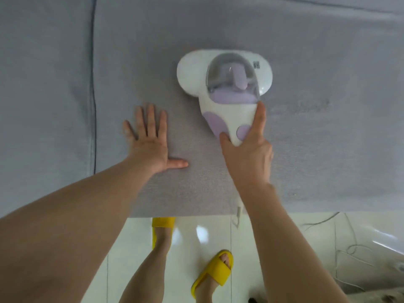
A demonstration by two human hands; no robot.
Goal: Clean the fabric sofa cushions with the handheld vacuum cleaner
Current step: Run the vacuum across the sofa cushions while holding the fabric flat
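Head view. Writing: only a small dark mark on the white head of the handheld vacuum cleaner (225,84), too blurred to read. Vacuum flat on the grey sofa cushion (196,36), clear dust cup with lilac insert on top, lilac patches on the tapering handle. Right hand (247,147) wrapped around that handle, index finger stretched along its right edge, thumb on the left edge. Left hand (150,138) left of the vacuum, fingers spread flat, pressing the cushion. Dark seam (93,101) further left of the vacuum. Below the vacuum, past the cushion's front edge: white cord (237,215), glossy tiled floor (262,248), yellow slippers (215,272).
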